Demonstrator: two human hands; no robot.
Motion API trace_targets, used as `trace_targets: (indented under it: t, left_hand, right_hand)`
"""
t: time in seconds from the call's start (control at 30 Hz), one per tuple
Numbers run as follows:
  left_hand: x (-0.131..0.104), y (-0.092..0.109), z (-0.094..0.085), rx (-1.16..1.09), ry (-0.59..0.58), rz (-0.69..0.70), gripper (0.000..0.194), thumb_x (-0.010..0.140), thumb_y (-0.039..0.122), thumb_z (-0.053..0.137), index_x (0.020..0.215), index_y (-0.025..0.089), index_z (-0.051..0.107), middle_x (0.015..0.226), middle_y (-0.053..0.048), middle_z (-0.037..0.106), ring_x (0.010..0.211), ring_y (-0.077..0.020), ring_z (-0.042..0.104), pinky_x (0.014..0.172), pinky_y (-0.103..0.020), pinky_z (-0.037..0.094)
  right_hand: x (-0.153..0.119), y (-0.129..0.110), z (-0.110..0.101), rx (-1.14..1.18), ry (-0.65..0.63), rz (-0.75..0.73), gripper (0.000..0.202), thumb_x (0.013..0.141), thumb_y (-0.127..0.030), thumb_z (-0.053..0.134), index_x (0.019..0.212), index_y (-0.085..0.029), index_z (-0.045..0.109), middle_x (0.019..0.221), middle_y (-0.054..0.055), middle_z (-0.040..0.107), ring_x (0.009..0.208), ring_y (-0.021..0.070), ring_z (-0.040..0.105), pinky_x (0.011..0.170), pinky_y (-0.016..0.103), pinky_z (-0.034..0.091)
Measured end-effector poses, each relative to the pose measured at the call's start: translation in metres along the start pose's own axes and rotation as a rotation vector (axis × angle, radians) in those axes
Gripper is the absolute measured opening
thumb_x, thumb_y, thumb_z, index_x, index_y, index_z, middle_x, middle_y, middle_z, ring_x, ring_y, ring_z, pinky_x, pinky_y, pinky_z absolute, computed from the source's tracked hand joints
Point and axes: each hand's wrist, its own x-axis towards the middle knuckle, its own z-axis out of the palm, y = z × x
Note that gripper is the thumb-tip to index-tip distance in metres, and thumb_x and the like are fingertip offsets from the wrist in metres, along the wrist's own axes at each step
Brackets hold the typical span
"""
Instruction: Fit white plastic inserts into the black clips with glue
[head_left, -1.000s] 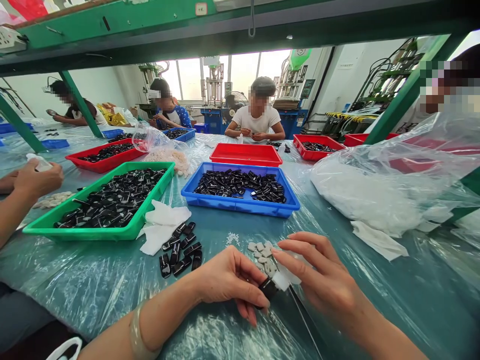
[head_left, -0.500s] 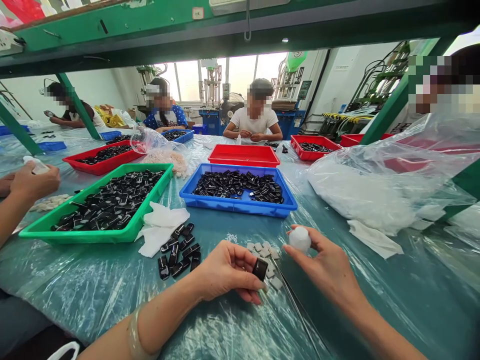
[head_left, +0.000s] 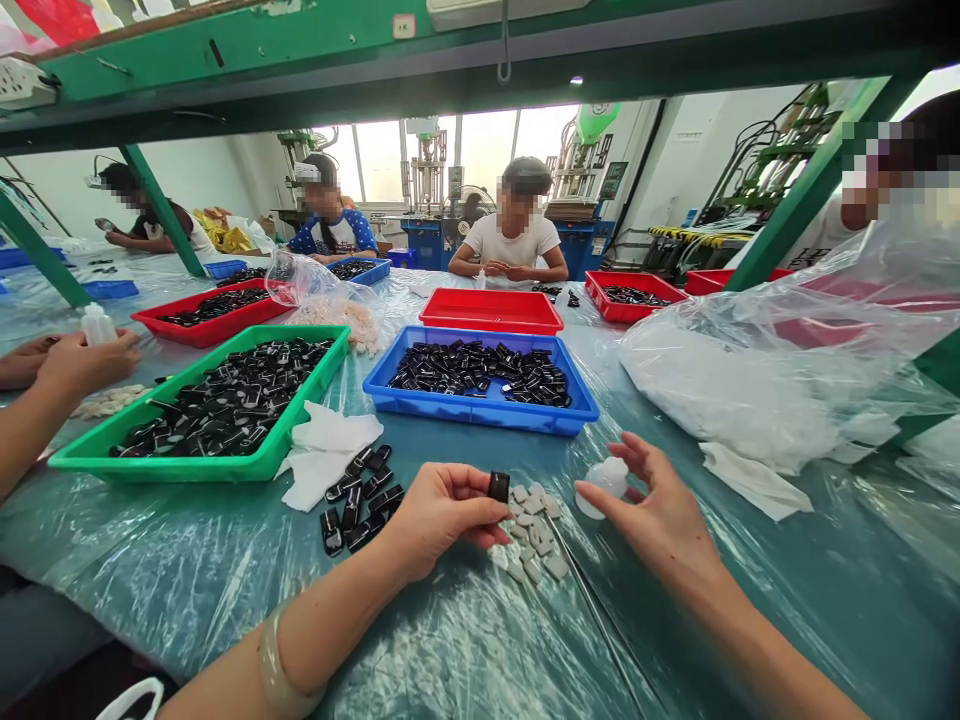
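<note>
My left hand [head_left: 450, 515] pinches a small glossy black plastic piece [head_left: 499, 487] between thumb and fingers. My right hand [head_left: 660, 510] has its fingers spread beside a translucent white squeeze bottle [head_left: 604, 482], which appears to stand on the table. The thumb overlaps the bottle's near side; whether it touches I cannot tell. Between the hands lie several small whitish square pads [head_left: 536, 530], with metal tweezers [head_left: 592, 600] lying alongside. Left of my left hand is a loose group of black pieces [head_left: 352, 505].
A blue tray [head_left: 480, 408] and a green tray [head_left: 187, 468], both holding black pieces, stand ahead. White cloth [head_left: 330, 450] lies between them. A big clear plastic bag [head_left: 750, 390] fills the right side. At left, a co-worker's hands [head_left: 82, 365] hold a bottle.
The bottle has gone from my right hand's grip down to the table, and those fingers have spread. My left hand has moved slightly left and up with the black piece.
</note>
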Motion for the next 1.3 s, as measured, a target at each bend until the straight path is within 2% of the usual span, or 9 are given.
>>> trace_targets:
  t: [0.07,0.13,0.2,0.3,0.4,0.73,1.0,1.2,1.3]
  left_hand:
    - [0.001,0.002,-0.002,-0.019,0.034,0.017,0.031,0.057,0.030,0.078,0.076,0.009,0.066,0.072,-0.009,0.069,0.054,-0.0129,0.065,0.047,-0.017,0.049]
    - [0.000,0.003,-0.004,-0.036,0.044,0.039,0.030,0.060,0.032,0.076,0.075,0.009,0.066,0.075,-0.009,0.069,0.054,-0.0124,0.065,0.047,-0.016,0.049]
    - [0.000,0.005,-0.005,-0.047,0.034,0.051,0.029,0.063,0.034,0.074,0.076,0.009,0.066,0.076,-0.009,0.069,0.056,-0.0123,0.065,0.048,-0.016,0.049]
    - [-0.001,0.006,-0.005,-0.058,0.032,0.051,0.029,0.066,0.035,0.072,0.077,0.009,0.066,0.076,-0.010,0.069,0.056,-0.0125,0.065,0.047,-0.015,0.049]
    - [0.001,0.006,-0.004,-0.084,0.030,0.047,0.029,0.071,0.037,0.068,0.076,0.009,0.065,0.075,-0.010,0.068,0.057,-0.0135,0.066,0.046,-0.015,0.050]
    - [0.004,0.002,-0.003,-0.192,-0.029,-0.043,0.042,0.085,0.043,0.049,0.083,0.005,0.066,0.075,-0.015,0.069,0.056,-0.0169,0.067,0.046,-0.019,0.051]
    - [0.005,-0.003,-0.002,-0.165,-0.103,-0.037,0.046,0.081,0.048,0.053,0.083,0.004,0.067,0.077,-0.017,0.070,0.056,-0.0166,0.067,0.047,-0.019,0.051]
    - [0.004,-0.004,-0.003,-0.113,-0.119,-0.013,0.041,0.075,0.046,0.061,0.082,0.006,0.068,0.077,-0.014,0.070,0.057,-0.0159,0.067,0.047,-0.018,0.050]
    - [0.001,-0.005,-0.002,-0.033,-0.138,0.006,0.032,0.067,0.037,0.071,0.080,0.008,0.068,0.078,-0.011,0.070,0.058,-0.0147,0.066,0.047,-0.017,0.049]
  right_hand:
    - [-0.005,-0.011,-0.004,-0.059,0.166,-0.155,0.064,0.069,-0.044,0.066,0.123,-0.017,0.044,0.120,0.015,0.055,0.109,0.0307,0.053,0.075,0.041,0.050]
    - [-0.012,-0.022,-0.006,-0.095,0.194,-0.385,0.037,0.077,-0.034,0.062,0.111,-0.020,0.052,0.109,0.011,0.059,0.098,0.0258,0.057,0.073,0.037,0.050]
    - [-0.022,-0.032,-0.004,-0.086,0.038,-0.629,0.009,0.083,-0.022,0.056,0.092,-0.022,0.058,0.089,0.005,0.062,0.082,0.0194,0.060,0.070,0.032,0.050]
    - [-0.035,-0.037,0.005,-0.094,-0.235,-0.757,0.014,0.086,-0.014,0.048,0.080,-0.020,0.058,0.076,0.004,0.061,0.071,0.0165,0.057,0.063,0.030,0.048]
    - [-0.044,-0.034,0.016,-0.232,-0.363,-0.701,0.020,0.085,-0.012,0.046,0.071,-0.019,0.058,0.070,0.003,0.059,0.067,0.0170,0.054,0.060,0.031,0.046]
    - [-0.050,-0.033,0.034,-0.381,-0.295,-0.540,0.017,0.075,-0.011,0.056,0.060,-0.020,0.058,0.067,0.002,0.058,0.068,0.0191,0.053,0.060,0.031,0.040]
    - [-0.050,-0.034,0.043,-0.395,-0.261,-0.503,0.019,0.067,-0.005,0.051,0.055,-0.020,0.051,0.066,0.002,0.056,0.066,0.0190,0.052,0.057,0.030,0.037]
    - [-0.052,-0.035,0.036,-0.306,-0.255,-0.538,0.016,0.075,-0.009,0.046,0.064,-0.020,0.050,0.069,0.004,0.060,0.069,0.0196,0.055,0.060,0.031,0.042]
    - [-0.051,-0.040,0.022,-0.226,-0.259,-0.501,0.019,0.083,-0.014,0.041,0.068,-0.020,0.050,0.060,0.000,0.058,0.054,0.0133,0.054,0.051,0.024,0.043]
